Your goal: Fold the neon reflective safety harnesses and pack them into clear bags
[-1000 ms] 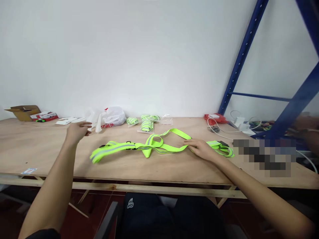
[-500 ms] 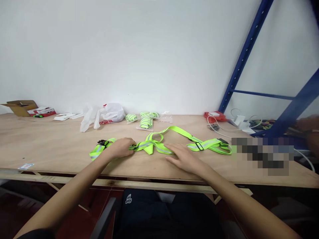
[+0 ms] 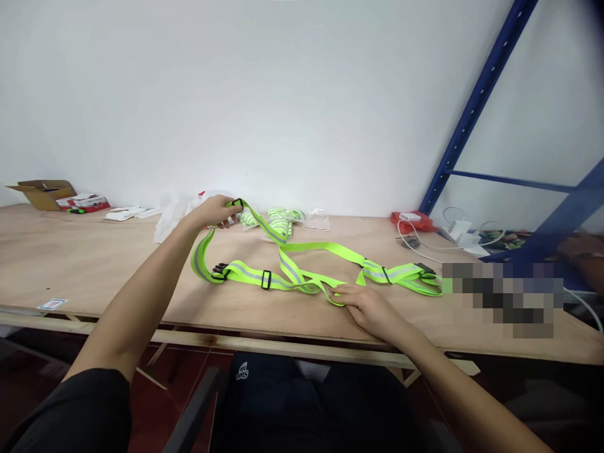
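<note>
A reflective vest (image 3: 325,247) made of neon-green straps with a silver stripe lies loosely spread on the wooden table. My left hand (image 3: 218,212) is raised above the table, fingers closed on one strap beside a black slider (image 3: 238,204). From there the strap hangs down on both sides. Low at the centre, my right hand (image 3: 370,309) has its fingers on a looped strap, pressing it near the tabletop. Another black slider (image 3: 267,280) and a black side-release buckle (image 3: 220,270) show on the left straps. On the right, a dark buckle (image 3: 425,269) sits on gathered straps.
Bagged green-striped bundles (image 3: 279,221) and a clear bag (image 3: 318,220) lie near the wall, beside white plastic bags (image 3: 172,217). An open carton (image 3: 47,195) stands far left. Right are a red bag (image 3: 415,221), white cables (image 3: 425,250), a blue rack (image 3: 472,119) and a pixelated patch.
My left hand has risen from the table and moved up and away, lifting a strap with its slider. The left straps are more spread out. My right hand has shifted slightly right.
</note>
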The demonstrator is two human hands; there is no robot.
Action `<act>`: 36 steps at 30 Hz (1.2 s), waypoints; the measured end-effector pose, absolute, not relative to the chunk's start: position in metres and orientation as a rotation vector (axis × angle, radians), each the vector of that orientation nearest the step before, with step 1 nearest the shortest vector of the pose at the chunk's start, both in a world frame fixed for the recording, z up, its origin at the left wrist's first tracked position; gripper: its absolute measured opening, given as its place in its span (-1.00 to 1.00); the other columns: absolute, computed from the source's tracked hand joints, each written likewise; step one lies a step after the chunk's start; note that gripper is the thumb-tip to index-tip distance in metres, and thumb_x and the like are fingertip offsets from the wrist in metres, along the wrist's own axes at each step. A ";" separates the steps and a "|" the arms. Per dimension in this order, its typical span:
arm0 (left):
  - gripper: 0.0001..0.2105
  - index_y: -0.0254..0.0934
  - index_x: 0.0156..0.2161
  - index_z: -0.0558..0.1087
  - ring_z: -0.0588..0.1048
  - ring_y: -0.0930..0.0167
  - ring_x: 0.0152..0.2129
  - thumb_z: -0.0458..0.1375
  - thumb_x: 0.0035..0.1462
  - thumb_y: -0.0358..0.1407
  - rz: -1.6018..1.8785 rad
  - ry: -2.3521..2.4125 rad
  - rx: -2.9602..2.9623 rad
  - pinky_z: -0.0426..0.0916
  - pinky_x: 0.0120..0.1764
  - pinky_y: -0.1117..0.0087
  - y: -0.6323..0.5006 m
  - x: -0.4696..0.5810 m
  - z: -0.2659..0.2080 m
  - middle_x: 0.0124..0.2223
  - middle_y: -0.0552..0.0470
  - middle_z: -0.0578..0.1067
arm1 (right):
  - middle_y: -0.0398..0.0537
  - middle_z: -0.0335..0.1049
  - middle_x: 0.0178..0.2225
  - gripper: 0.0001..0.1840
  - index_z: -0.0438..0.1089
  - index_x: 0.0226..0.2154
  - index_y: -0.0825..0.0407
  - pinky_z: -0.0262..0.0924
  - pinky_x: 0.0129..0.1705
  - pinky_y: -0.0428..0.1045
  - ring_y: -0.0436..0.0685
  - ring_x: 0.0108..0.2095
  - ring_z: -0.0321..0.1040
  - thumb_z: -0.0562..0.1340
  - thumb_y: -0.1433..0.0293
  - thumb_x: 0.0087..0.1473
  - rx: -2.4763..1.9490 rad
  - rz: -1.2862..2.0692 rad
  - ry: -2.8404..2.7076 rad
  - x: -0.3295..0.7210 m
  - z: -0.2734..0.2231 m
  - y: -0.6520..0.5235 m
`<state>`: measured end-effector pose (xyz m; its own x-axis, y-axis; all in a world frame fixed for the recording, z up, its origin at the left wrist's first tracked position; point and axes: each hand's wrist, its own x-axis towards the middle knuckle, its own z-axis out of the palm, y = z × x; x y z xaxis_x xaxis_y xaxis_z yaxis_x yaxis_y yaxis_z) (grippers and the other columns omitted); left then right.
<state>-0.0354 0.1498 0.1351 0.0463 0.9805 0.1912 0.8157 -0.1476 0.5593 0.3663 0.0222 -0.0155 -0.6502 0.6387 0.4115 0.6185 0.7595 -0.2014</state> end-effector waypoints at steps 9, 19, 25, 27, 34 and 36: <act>-0.66 -0.34 -0.44 0.43 0.50 0.37 -0.65 0.26 0.08 -0.05 0.524 2.070 1.855 0.32 -0.58 0.42 0.197 -0.070 0.074 -0.42 -0.14 0.59 | -0.02 0.50 0.06 -0.49 0.56 -0.03 -0.11 0.32 0.14 0.22 0.26 0.10 0.43 0.08 0.58 0.11 -1.069 0.059 -2.435 0.390 -0.025 0.012; -0.54 -0.32 -0.02 0.50 0.51 0.11 -0.09 0.09 0.14 0.00 0.427 2.183 2.375 0.37 -0.13 0.28 0.155 -0.085 0.060 0.02 -0.23 0.55 | 0.03 0.52 0.04 -0.64 0.59 -0.09 -0.11 0.34 0.10 0.26 0.34 0.08 0.43 0.17 0.11 0.25 -1.356 0.043 -2.397 0.397 -0.009 -0.001; -0.53 -0.24 0.06 0.50 0.53 0.18 -0.11 -0.04 0.28 0.00 0.504 1.745 2.711 0.36 -0.03 0.27 0.057 -0.056 0.051 0.00 -0.14 0.57 | 0.05 0.48 0.09 -0.58 0.48 0.07 -0.02 0.36 0.10 0.16 0.29 0.09 0.42 0.22 0.16 0.23 -1.202 -0.163 -2.242 0.379 -0.014 0.000; -0.56 -0.16 0.10 0.48 0.56 0.20 -0.15 -0.04 0.28 -0.04 0.407 1.708 2.703 0.38 -0.05 0.28 0.037 -0.056 0.038 0.01 -0.09 0.58 | 0.03 0.51 0.05 -0.64 0.48 0.06 -0.02 0.41 0.04 0.10 0.24 0.04 0.48 0.18 0.25 0.27 -1.079 -0.231 -2.249 0.372 -0.018 0.001; -0.56 -0.11 -0.03 0.58 0.55 0.18 -0.05 -0.12 0.31 -0.09 0.454 1.749 2.531 0.37 0.04 0.30 0.009 -0.084 0.004 0.05 0.00 0.58 | -0.07 0.59 -0.08 -0.67 0.60 -0.20 -0.08 0.47 -0.14 -0.03 0.13 -0.12 0.57 0.12 0.49 0.25 -0.972 -0.314 -2.290 0.371 -0.032 -0.007; -0.53 -0.12 0.05 0.55 0.51 0.17 0.03 -0.11 0.29 -0.03 0.510 1.731 2.417 0.33 0.11 0.30 0.005 -0.090 0.004 0.11 0.03 0.54 | -0.06 0.57 -0.04 -0.70 0.59 -0.15 -0.09 0.47 -0.11 0.00 0.16 -0.08 0.55 0.14 0.45 0.25 -1.024 -0.253 -2.300 0.372 -0.029 -0.013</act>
<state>-0.0898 0.0050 0.0041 0.2868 0.9373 0.1982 0.8950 -0.3359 0.2934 0.3719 -0.0135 -0.0293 -0.5208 0.6117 0.5954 0.7266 0.6838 -0.0670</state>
